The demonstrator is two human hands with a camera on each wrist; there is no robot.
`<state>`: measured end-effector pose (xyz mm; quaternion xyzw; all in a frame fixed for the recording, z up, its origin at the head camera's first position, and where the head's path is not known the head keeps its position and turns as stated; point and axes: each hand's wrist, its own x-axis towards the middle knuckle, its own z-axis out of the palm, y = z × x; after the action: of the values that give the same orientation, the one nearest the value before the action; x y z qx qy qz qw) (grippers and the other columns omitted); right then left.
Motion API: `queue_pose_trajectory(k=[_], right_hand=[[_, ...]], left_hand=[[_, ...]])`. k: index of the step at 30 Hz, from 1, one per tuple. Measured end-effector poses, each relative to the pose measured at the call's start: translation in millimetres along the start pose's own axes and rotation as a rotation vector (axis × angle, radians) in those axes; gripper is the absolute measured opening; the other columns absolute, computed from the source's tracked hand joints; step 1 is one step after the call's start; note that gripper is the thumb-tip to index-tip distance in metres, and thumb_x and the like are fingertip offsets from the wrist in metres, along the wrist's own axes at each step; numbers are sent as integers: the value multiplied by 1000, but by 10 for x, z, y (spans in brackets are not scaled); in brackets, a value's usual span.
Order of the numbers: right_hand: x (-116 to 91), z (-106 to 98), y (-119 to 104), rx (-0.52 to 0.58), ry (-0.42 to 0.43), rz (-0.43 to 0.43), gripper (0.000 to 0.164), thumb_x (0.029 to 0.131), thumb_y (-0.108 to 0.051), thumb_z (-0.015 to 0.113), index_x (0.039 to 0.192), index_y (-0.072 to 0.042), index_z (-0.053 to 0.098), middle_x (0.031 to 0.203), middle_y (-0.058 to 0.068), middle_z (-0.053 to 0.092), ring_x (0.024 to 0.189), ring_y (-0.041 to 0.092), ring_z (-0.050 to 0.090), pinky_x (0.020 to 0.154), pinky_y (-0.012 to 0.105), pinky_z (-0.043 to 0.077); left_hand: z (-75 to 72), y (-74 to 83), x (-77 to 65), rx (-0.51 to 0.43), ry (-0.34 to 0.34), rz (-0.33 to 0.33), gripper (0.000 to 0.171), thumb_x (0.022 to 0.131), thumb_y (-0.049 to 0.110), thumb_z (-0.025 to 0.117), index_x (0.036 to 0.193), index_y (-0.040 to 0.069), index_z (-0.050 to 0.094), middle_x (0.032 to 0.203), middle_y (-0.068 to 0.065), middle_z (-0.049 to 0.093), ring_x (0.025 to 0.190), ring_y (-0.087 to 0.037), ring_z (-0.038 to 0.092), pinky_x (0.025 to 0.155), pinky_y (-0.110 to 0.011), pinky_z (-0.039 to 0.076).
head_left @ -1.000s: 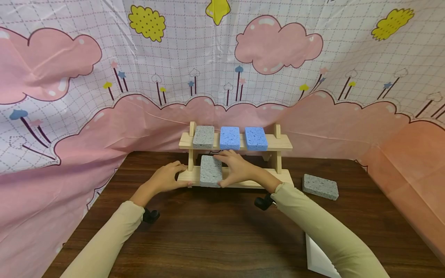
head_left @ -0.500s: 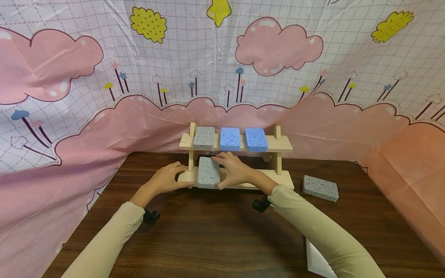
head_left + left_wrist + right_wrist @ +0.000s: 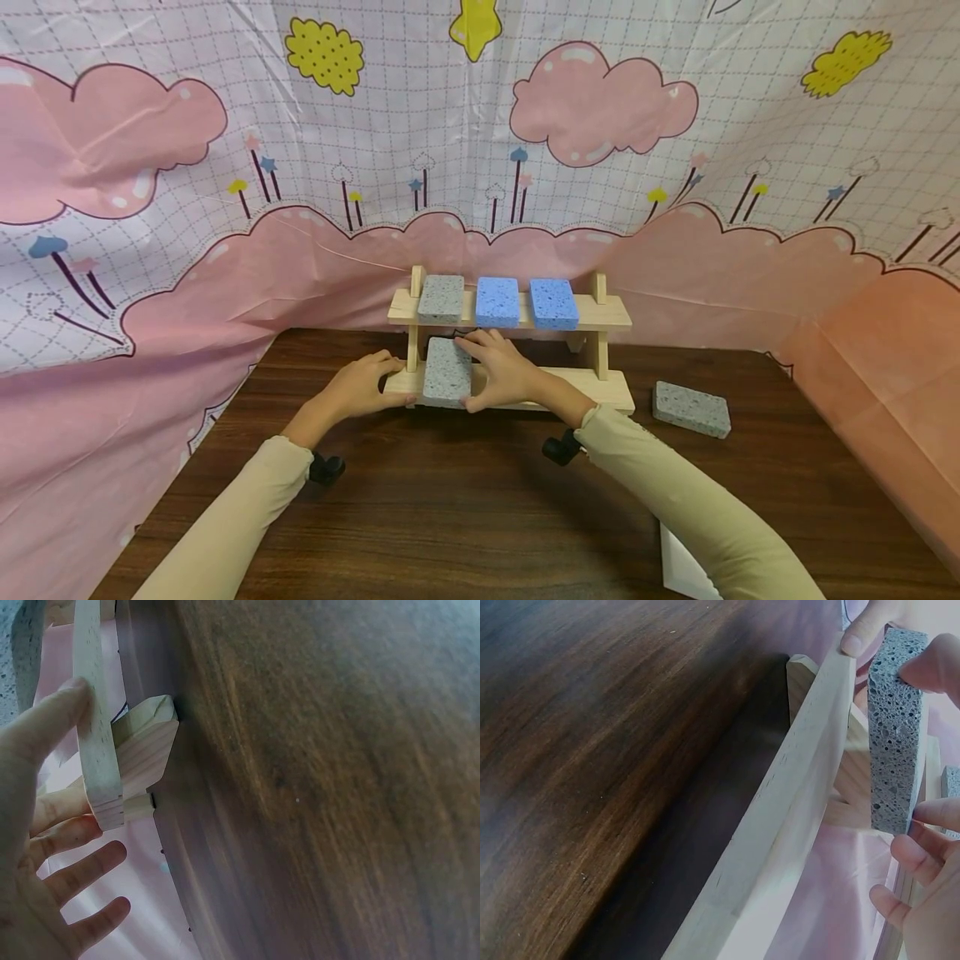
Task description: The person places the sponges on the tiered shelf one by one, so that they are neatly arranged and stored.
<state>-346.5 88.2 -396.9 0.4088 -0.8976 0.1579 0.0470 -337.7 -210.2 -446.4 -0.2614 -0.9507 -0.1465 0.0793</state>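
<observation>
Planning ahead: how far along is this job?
Looks done: one gray sponge and two blue sponges on the upper shelf. In hand: a second gray sponge, gripped by the right hand at the lower shelf, which the left hand pinches. Probably left: the third gray sponge, on the table.

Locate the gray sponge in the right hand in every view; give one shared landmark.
Head: gray sponge, just left of center, below the middle, in the right hand.
Left wrist: top left corner, cut off by the edge.
Right wrist: right side, mostly upper half.
Landmark: left hand gripping the lower shelf.
</observation>
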Motion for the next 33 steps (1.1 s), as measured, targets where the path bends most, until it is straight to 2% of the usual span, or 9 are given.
queue_pose_trajectory(k=[7,14,23,33], right_hand=[[22,45,12,-17,10,1,103,75,-50,81,158,-7,37,152,12,45,121,26,44,98,48,44],[29,78,14,-18,23,-11,104,74,-51,83,157,-6,39,151,12,46,115,25,43,93,45,43],[36,113,18,-22,3,10,105,74,-53,83,158,-8,38,153,11,44,118,25,42,96,46,42],[31,133,16,-29,25,-21,104,74,-52,84,157,-7,40,151,13,46,117,25,44,91,45,43]], left_hand=[[-18,19,-7,1,3,2,64,88,52,76,134,8,67,124,-10,64,110,-31,66,91,-53,55],[-9,19,0,-7,3,7,63,88,52,76,133,8,68,123,-10,65,107,-30,66,89,-52,55],[-14,27,-11,-12,12,6,60,88,49,77,131,8,69,123,-10,65,108,-31,66,89,-52,55],[-27,25,-12,-4,13,7,61,88,52,76,130,9,69,124,-11,65,109,-32,66,89,-53,56]])
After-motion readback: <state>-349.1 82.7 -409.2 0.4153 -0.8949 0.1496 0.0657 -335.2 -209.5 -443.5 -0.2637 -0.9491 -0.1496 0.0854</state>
